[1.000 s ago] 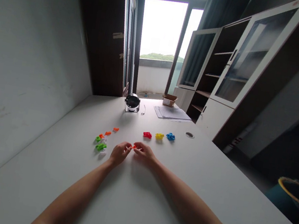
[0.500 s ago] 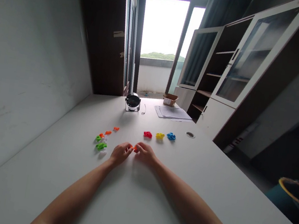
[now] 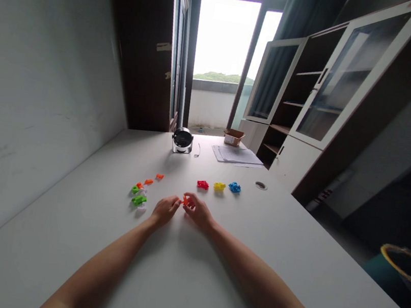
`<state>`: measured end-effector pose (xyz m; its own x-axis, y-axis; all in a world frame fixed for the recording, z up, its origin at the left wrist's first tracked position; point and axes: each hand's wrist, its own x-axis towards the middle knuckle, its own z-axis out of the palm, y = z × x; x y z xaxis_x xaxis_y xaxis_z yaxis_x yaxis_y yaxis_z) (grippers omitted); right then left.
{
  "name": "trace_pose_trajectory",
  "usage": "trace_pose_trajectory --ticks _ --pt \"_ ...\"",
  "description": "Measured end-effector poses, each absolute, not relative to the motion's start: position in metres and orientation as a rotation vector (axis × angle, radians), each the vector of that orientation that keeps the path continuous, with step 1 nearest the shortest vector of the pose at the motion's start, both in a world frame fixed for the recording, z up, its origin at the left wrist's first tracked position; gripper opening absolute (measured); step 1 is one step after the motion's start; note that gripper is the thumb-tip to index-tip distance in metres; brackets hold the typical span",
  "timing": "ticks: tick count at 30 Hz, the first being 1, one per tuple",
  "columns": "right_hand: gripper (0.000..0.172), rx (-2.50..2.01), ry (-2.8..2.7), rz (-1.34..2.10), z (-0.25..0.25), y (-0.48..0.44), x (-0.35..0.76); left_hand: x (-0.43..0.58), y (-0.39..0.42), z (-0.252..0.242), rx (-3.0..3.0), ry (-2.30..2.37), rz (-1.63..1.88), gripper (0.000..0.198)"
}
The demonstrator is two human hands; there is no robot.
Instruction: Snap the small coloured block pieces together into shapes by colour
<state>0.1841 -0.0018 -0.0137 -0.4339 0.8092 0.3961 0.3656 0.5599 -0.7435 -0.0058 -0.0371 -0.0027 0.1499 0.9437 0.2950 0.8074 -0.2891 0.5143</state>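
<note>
Near the middle of the table (image 3: 178,284), between the two hands, is a small orange piece (image 3: 185,200), apparently held just above the surface. Whether it is one part or two joined cannot be told. Left hand (image 3: 165,209): thumb and forefinger drawn together, apparently pinching the left end. Right hand (image 3: 199,211): fingers curled, thumb and forefinger parted by the depth of the piece, apparently gripping it from the right.

Handling (judged): light, stiff, probably smooth plastic; thin projections may snap. Grip the thicker body at opposite ends with the fingertips.

To the left: loose orange pieces (image 3: 149,181), green pieces (image 3: 139,200) and white pieces (image 3: 141,207). Farther right, in a row: a red item (image 3: 203,185), a yellow item (image 3: 219,187) and a blue item (image 3: 234,187). At the far end: a round black device (image 3: 182,140), paper sheets (image 3: 238,156) and a cardboard box (image 3: 233,137).

Markings: the box bears a pale label, illegible; print on the sheets is unreadable. No brand can be read.
</note>
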Motion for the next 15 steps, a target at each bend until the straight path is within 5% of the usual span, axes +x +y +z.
trace_pose_trajectory --ticks 15 --pt "0.038 -1.023 -2.142 0.493 -0.0112 0.0028 0.1927 -0.0065 -0.0377 -0.0038 2.204 1.701 0.824 0.036"
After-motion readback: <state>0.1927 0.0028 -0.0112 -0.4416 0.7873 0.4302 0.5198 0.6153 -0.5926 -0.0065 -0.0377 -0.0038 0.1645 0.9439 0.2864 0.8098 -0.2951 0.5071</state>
